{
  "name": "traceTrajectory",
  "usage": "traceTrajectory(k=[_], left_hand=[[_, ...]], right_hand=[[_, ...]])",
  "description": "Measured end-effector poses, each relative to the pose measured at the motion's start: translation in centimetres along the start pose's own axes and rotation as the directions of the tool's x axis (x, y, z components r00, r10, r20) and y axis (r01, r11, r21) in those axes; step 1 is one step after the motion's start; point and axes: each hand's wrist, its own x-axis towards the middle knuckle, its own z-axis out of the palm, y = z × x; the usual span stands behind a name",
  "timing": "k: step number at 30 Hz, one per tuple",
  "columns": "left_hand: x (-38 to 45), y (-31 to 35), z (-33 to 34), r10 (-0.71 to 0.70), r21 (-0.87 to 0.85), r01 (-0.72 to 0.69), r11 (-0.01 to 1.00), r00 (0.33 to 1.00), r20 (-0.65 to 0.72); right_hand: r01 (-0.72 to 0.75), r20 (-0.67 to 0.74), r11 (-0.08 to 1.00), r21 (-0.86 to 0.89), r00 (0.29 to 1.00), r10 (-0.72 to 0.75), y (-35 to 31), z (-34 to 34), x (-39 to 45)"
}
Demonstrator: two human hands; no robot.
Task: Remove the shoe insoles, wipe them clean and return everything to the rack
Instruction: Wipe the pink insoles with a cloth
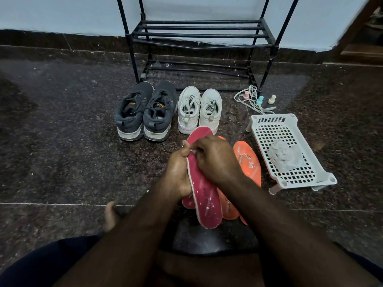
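Our left hand (179,172) gripped the edge of a dark pink foam insole (204,195) speckled with white flecks, its faint printed marking unreadable. Our right hand (215,158) pressed curled fingers against its upper face; what they held we could not tell. Beyond the hands stood dark grey laced sneakers (145,114), white sneakers (199,110) and the black metal rack (199,34). Orange insoles (248,160) lay partly hidden under our right forearm. Right of them sat a white perforated plastic tray (290,129) holding a crumpled grey cloth (284,154).

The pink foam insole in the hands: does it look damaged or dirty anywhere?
Dirty, yes: the pink foam insole carries white specks and smears toward its heel. The orange insole on the floor beside it shows similar white flaking.
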Motion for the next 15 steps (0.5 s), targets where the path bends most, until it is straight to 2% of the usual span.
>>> traceTrajectory(k=[3, 6, 9, 12, 13, 15], left_hand=[[-0.2, -0.2, 0.3, 0.002, 0.04, -0.002, 0.999, 1.0, 0.011], [-0.4, -0.2, 0.6, 0.001, 0.091, -0.001, 0.996, 1.0, -0.002], [-0.6, -0.1, 0.7, -0.009, 0.069, 0.009, 0.998, 1.0, 0.005], [-0.1, 0.0, 0.2, -0.009, 0.018, 0.009, 1.0, 1.0, -0.009], [-0.2, 0.0, 0.2, -0.01, 0.01, 0.01, 1.0, 1.0, -0.008], [-0.4, -0.1, 0.3, -0.001, 0.038, 0.001, 0.999, 1.0, 0.004]], right_hand=[[-0.049, -0.117, 0.999, 0.011, 0.992, 0.05, 0.9, -0.6, 0.8], [-0.108, -0.15, 0.994, 0.006, 0.983, 0.107, 1.6, -1.3, 1.1], [-0.084, -0.107, 0.996, 0.022, 0.991, 0.085, 1.5, -1.0, 0.8], [-0.01, 0.063, 0.999, -0.031, 0.998, 0.012, 0.4, -0.2, 0.2], [0.009, 0.078, 0.999, -0.032, 0.997, -0.006, 0.2, -0.2, 0.2], [0.017, -0.006, 0.999, -0.033, 1.0, -0.017, 0.6, -0.7, 0.5]])
